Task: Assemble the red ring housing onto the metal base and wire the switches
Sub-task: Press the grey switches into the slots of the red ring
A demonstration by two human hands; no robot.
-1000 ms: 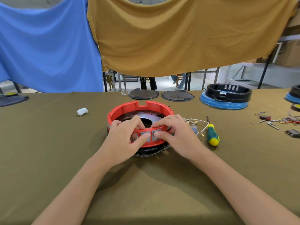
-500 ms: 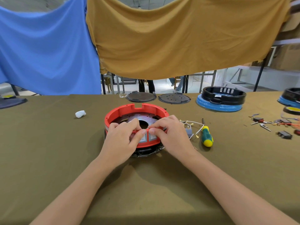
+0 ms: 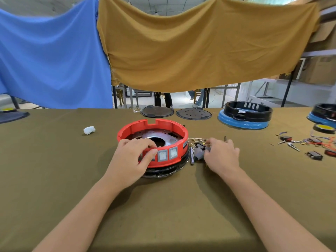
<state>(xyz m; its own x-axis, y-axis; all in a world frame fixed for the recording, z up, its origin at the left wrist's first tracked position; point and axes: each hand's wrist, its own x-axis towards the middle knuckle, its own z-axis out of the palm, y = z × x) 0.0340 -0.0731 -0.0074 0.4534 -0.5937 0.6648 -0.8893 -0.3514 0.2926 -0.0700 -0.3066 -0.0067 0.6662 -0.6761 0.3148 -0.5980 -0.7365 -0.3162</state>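
Note:
The red ring housing [image 3: 164, 126] sits on the metal base [image 3: 154, 138] at the table's middle, over a black lower part [image 3: 169, 170]. Two grey rocker switches [image 3: 167, 154] show in its near wall. My left hand [image 3: 135, 155] grips the near-left rim, thumb outside and fingers inside. My right hand [image 3: 221, 154] lies to the right of the ring on a bundle of wires with grey and black switch parts [image 3: 199, 151], fingers curled around it. The screwdriver is mostly hidden under that hand.
A white wad [image 3: 89, 130] lies to the left. Two dark round plates [image 3: 157, 111] rest at the far edge. Black rings on blue bases [image 3: 243, 122] stand far right. Loose switches, wires and screws [image 3: 307, 144] are scattered at the right. Cloths hang behind.
My right hand has left the ring's front wall and moved right onto the wire and switch bundle. The two grey switches are now uncovered. My left hand stays on the rim.

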